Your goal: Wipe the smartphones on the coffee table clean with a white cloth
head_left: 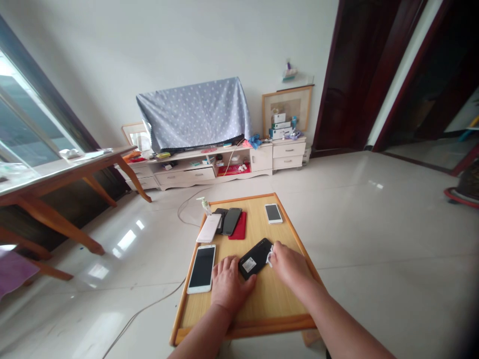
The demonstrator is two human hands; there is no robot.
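Observation:
A black phone (258, 257) lies at a slant on the small wooden table (262, 309), a white label on the side facing up. My left hand (230, 286) rests on the tabletop at its lower left end, fingers stretched out and thumb along its near edge. Pinched in my right hand (287, 262) is a white tissue (269, 255), which touches the phone's right end. Left of my left hand lies a white phone with a dark screen (202, 268). A smaller white phone (273, 213) sits near the far right corner.
At the table's far left are a pale pink phone (208, 228), dark phones (232, 221) and a red one (238, 227), partly overlapping. A pump bottle (205, 205) stands by the far left corner. A cable (149, 303) runs over the floor. A larger table (67, 167) stands left.

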